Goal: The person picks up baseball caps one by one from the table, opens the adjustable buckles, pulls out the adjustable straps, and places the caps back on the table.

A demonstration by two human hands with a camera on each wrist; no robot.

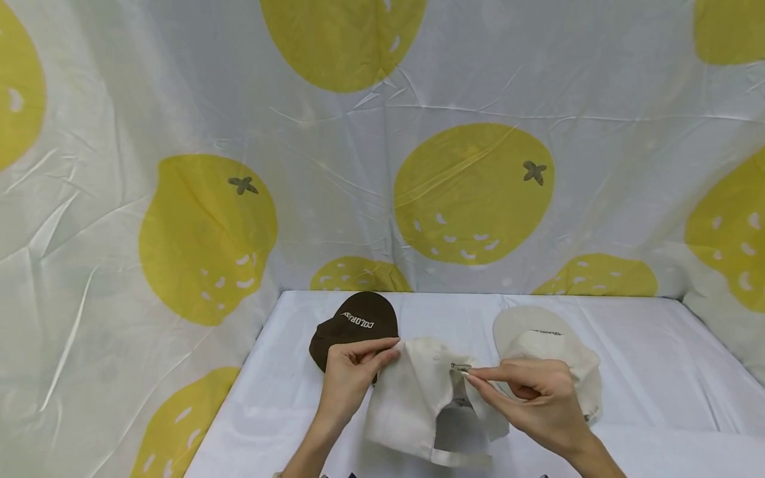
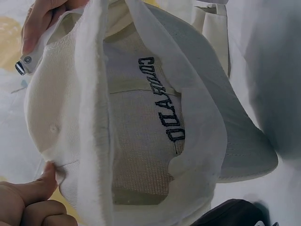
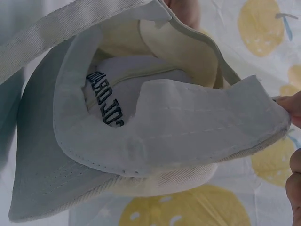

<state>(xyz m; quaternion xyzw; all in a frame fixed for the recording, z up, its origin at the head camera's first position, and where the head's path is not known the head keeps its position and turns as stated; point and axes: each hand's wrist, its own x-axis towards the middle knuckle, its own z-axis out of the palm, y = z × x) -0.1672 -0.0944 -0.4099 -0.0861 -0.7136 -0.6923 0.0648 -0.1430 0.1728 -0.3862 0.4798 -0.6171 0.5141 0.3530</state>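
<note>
Two cream baseball caps and one brown cap show; left hand and right hand fingers pinch the nearer cream cap.

From here my head feed comes through bright, under soft, even light, with thin glints along the creases of the glossy white lemon-print curtain. Both wrist feeds reach me dimmer and greyer: shade dulls the curved brim of the cream fabric cap, and a broad, soft-edged shadow darkens the smooth white cloth at the left wrist view's right side.
</note>
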